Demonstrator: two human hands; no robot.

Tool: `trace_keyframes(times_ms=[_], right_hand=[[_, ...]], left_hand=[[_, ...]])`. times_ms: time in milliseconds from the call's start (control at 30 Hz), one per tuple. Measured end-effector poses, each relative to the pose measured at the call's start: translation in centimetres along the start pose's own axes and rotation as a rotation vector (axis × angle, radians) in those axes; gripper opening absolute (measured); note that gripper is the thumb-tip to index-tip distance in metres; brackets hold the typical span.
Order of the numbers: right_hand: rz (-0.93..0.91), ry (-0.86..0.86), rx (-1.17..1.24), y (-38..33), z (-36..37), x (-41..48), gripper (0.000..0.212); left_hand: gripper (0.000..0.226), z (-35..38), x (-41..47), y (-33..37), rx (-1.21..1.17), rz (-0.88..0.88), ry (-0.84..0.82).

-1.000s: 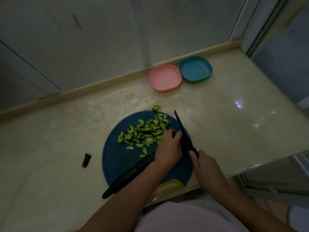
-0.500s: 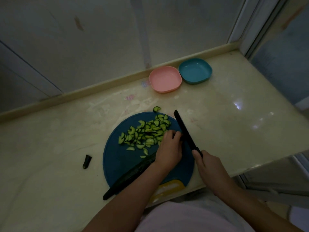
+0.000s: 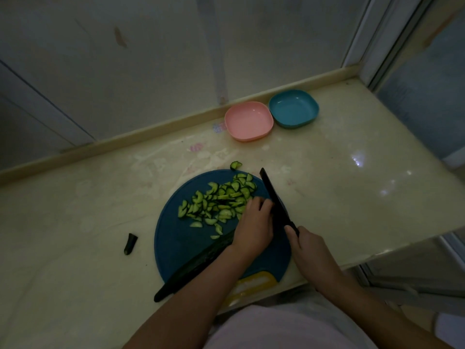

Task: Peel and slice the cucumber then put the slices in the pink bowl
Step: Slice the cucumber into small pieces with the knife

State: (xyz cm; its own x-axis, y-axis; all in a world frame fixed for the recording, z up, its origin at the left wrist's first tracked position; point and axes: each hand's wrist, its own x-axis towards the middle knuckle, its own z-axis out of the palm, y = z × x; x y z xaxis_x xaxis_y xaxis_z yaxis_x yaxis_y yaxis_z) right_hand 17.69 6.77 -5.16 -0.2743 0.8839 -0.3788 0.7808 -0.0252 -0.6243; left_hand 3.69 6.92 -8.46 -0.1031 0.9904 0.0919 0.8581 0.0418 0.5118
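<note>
One short, dark cucumber stub lies alone on the pale counter, just left of the round blue cutting board. On the board the remaining cucumber lies slantwise. Its long axis runs from the near-left rim, where its tip juts past the edge, up and rightward under the left hand. Beyond it, a loose heap of half-moon slices covers the far part of the board, and one piece sits just off the rim. The left hand has its fingers curled over the cucumber's cut end and holds it down. The knife stands right beside those fingertips, with its dark blade set roughly across the cucumber's axis. The right hand is wrapped round the handle. The next cut probably falls at that right-hand end, with the left hand creeping back along the axis. Well beyond the board, by the wall, the pink bowl sits touching a blue bowl on its right. Neither holds any slices.
</note>
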Motion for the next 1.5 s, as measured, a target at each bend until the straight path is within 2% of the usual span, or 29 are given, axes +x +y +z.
trace_keyframes(times_ms=[100, 167, 267, 333, 400, 500, 667, 867, 1100, 1333, 1500], right_hand=[[0.016, -0.009, 0.016, 0.0, 0.2, 0.3, 0.040], [0.020, -0.012, 0.017, 0.1, 0.1, 0.4, 0.040], [0.025, -0.021, 0.033, 0.0, -0.1, 0.4, 0.040], [0.027, -0.024, 0.041, -0.1, -0.2, 0.5, 0.039], [0.033, -0.023, 0.048, -0.2, -0.2, 0.5, 0.039], [0.036, -0.019, 0.054, -0.2, -0.2, 0.5, 0.039], [0.017, -0.010, 0.035, -0.1, -0.1, 0.8, 0.041], [0.013, -0.002, 0.067, 0.1, 0.0, 0.7, 0.042], [0.014, -0.022, 0.077, 0.0, -0.3, 0.7, 0.041], [0.012, -0.029, 0.072, 0.2, -0.3, 0.8, 0.042], [0.010, -0.036, 0.077, 0.1, -0.4, 0.9, 0.043]], left_hand=[[0.017, -1.4, 0.3, 0.5, 0.007, 0.041, 0.027], [0.018, -3.5, 1.6, 0.4, -0.022, 0.041, 0.117], [0.024, -6.6, 5.6, -2.3, 0.001, -0.142, 0.211], [0.033, -7.7, 8.2, -4.7, 0.074, -0.249, 0.110], [0.038, -7.7, 9.5, -6.1, 0.145, -0.263, -0.028], [0.039, -7.3, 10.3, -7.2, 0.167, -0.275, -0.111], [0.042, -7.3, 10.9, -7.3, 0.126, -0.282, -0.143], [0.026, -7.0, 10.6, -7.1, 0.191, -0.250, -0.119], [0.023, -7.5, 9.1, -7.5, 0.225, -0.244, -0.089], [0.025, -9.4, 8.3, -8.5, 0.219, -0.229, -0.229], [0.031, -9.9, 6.8, -7.4, 0.179, -0.224, -0.004]])
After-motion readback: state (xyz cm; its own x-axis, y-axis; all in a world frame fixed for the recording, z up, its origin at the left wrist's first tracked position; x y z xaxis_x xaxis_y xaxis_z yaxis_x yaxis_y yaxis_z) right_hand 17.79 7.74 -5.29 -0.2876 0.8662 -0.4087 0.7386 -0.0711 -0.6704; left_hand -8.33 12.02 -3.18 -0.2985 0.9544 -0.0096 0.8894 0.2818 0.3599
